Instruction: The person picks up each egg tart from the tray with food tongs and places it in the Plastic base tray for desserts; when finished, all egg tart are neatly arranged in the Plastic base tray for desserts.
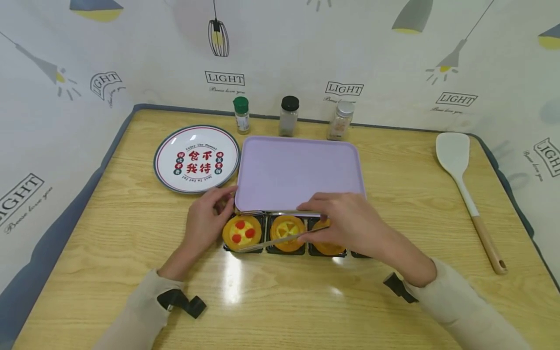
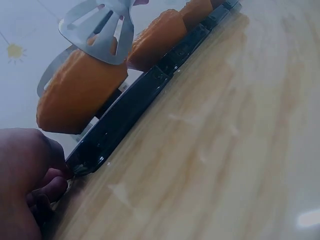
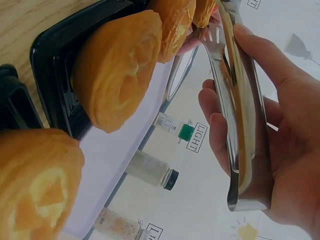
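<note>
My right hand [image 1: 354, 218] grips metal tongs [image 3: 260, 165], whose two arms reach left across the tarts. The slotted tong end [image 2: 100, 30] lies against the leftmost tart [image 1: 241, 232], a golden one with red pieces on top; the other tong arm is on its far side. At the left end of the black plastic tray [image 2: 125, 117], my left hand [image 1: 205, 216] pinches the corner between thumb and fingers. A second tart [image 1: 289, 226] with yellow pieces and a third tart [image 1: 329, 249] sit farther right, the third partly hidden by my right hand.
Right behind the tarts lies a lilac tray [image 1: 302, 170]. A round plate [image 1: 197, 177] with red lettering is at its left. Green-capped [image 1: 241, 114], black-capped [image 1: 288, 116] and silver-capped jars [image 1: 341, 121] line the back edge. A white spatula [image 1: 457, 160] with wooden handle lies right.
</note>
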Motion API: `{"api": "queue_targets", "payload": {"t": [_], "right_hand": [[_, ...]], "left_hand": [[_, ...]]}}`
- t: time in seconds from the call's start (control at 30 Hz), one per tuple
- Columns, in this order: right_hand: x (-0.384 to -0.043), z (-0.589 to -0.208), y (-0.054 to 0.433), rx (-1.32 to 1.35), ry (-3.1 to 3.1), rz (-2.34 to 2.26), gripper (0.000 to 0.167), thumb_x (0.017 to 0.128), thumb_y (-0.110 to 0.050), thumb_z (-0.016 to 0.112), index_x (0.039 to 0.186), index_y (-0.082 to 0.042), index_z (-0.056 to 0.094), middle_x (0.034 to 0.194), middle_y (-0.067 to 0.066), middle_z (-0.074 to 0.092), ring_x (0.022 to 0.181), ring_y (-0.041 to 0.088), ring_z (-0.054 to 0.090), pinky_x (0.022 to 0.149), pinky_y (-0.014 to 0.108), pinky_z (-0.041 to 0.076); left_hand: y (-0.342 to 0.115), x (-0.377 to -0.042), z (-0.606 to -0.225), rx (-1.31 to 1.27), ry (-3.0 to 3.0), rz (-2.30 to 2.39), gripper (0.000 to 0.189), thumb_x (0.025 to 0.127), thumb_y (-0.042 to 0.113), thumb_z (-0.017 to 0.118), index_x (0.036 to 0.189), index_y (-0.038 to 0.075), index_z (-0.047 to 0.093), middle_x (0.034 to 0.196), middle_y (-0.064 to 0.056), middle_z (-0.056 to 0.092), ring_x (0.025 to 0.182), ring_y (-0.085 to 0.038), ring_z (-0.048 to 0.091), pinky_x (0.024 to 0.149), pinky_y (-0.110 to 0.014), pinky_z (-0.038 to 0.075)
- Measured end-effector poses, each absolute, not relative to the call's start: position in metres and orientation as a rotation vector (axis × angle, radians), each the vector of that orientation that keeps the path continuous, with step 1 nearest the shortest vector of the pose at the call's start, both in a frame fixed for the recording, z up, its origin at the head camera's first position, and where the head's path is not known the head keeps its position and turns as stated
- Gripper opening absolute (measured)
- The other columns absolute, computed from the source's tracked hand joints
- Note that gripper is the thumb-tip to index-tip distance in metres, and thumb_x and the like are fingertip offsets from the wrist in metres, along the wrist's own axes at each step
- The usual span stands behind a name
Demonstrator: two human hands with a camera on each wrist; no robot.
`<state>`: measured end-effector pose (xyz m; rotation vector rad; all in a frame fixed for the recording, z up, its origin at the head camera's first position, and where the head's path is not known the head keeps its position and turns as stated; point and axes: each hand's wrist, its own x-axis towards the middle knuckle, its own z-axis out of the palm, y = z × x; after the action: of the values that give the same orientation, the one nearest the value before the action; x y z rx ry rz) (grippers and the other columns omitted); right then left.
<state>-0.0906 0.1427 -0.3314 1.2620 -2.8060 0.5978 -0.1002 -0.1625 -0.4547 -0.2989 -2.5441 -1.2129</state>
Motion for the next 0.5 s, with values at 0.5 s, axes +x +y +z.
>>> {"api": "queue_targets", "payload": {"t": [0.5], "right_hand": [[-0.0910, -0.3371, 0.1392, 1.220, -2.847, 0.529, 0.052, 0.076, -0.053, 0.079, 0.113, -0.017, 0.073, 0.097, -0.008, 0.069, 0.071, 0.003, 0.059, 0.054, 0.022, 0.046]], "left_hand": [[-0.1631, -0.1007, -0.4543, -0.309, -2.538, -1.207, 0.028, 0.089, 0.005, 0.069, 0.117, 0.010, 0.071, 0.083, 0.002, 0.060, 0.065, -0.011, 0.053, 0.054, -0.025, 0.043]]}}
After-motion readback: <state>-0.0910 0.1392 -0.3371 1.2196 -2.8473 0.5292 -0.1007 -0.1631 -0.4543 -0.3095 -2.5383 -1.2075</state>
